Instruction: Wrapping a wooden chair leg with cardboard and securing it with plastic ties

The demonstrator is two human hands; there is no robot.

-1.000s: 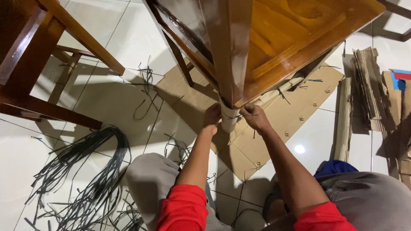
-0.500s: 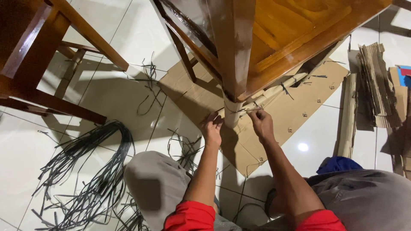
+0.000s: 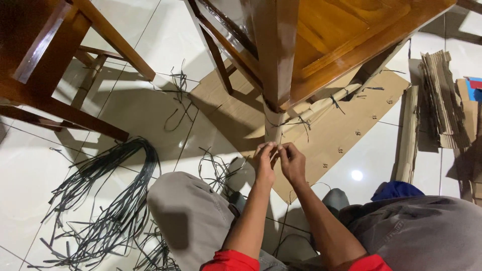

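On the left, a bundle of black plastic straps (image 3: 105,200) lies spread on the white tiled floor (image 3: 30,170), under the dark wooden chair (image 3: 55,60). More short pieces of strap (image 3: 176,88) lie near the edge of the flat cardboard sheet (image 3: 346,125).

In the middle, the left hand (image 3: 264,163) and the right hand (image 3: 292,163) now meet low in front of the chair leg wrapped in cardboard (image 3: 273,131). Half a second ago they were apart and higher: the left hand was just beside the leg and the right hand was at the strap tied around it. Now both have come down and toward the body. The fingers (image 3: 271,149) of both hands are pressed together at the tips, and they seem to pinch something thin between them, probably a strap, but it is too small to tell. The tied black strap (image 3: 293,122) stays around the wrapped leg, with its loose ends hanging free.

On the right, folded corrugated cardboard pieces (image 3: 442,100) lie on the floor, beside a long cardboard strip (image 3: 406,135).
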